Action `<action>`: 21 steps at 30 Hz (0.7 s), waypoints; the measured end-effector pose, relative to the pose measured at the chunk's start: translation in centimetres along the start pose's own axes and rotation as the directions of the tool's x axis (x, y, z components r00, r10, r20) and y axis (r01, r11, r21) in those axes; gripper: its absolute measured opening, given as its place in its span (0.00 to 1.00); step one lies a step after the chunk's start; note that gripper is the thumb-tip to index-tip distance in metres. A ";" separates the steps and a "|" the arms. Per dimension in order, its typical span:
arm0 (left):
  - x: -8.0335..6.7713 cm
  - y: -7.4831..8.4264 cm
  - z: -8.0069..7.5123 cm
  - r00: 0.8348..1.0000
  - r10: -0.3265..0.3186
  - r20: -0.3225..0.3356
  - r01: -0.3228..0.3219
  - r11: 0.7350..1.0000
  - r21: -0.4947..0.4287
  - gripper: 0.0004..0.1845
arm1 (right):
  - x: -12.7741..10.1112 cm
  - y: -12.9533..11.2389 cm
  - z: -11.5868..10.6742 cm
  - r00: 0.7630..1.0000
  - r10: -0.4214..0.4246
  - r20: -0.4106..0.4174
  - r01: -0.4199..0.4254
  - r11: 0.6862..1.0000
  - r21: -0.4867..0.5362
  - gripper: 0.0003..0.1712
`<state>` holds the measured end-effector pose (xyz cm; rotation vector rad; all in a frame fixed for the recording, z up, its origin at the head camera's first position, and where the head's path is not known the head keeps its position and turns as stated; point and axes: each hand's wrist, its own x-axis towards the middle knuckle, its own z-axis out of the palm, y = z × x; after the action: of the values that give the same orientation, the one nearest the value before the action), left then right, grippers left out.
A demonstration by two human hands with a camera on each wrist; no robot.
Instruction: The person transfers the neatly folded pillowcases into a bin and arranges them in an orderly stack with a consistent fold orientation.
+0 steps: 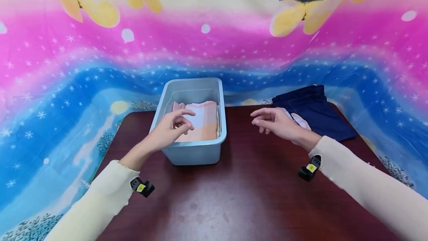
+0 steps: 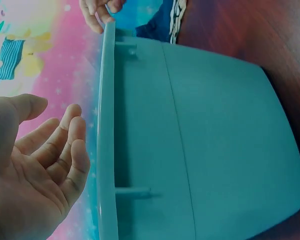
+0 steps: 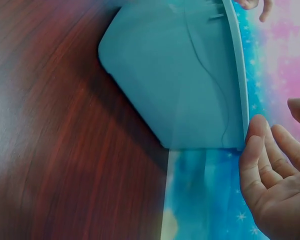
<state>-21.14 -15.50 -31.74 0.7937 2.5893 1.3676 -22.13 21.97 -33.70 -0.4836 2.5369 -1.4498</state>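
Note:
My left hand (image 1: 170, 128) hovers over the near left part of a grey-blue plastic bin (image 1: 194, 155), with its fingers loosely bent and nothing in them. Folded cloth (image 1: 209, 118) in white, peach and orange lies inside the bin. To the right of the bin, my right hand (image 1: 279, 123) is held above the table, fingers relaxed and empty. Just beyond it lies a navy garment (image 1: 334, 119), with a pale patch partly hidden by that hand. In the left wrist view, a pale cord or trim shows on the navy garment (image 2: 157, 22).
Both hands are over a dark reddish-brown table (image 1: 254, 181) with rounded far corners. A patterned cloth backdrop (image 1: 207, 58) in pink and blue hangs around its back and sides. The bin stands near the table's far edge, left of the navy garment.

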 end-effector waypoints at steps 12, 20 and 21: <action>-0.5 1.7 1.6 0.999 -0.003 0.041 0.004 0.999 -0.034 0.19 | -1.9 1.3 -1.2 0.999 -0.036 0.003 0.036 0.999 -0.015 0.20; -0.6 2.6 2.7 0.996 0.036 0.081 -0.031 0.997 -0.064 0.20 | -2.9 2.1 -2.2 1.000 0.011 -0.012 -0.012 0.999 -0.047 0.21; -0.6 2.7 2.8 0.996 0.036 0.085 -0.030 0.997 -0.069 0.20 | -3.0 2.1 -2.3 1.000 0.016 -0.014 -0.017 0.999 -0.047 0.21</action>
<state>-18.68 -12.48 -31.33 0.8687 2.4624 1.3891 -20.44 25.92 -34.34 -0.4605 2.5852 -1.3952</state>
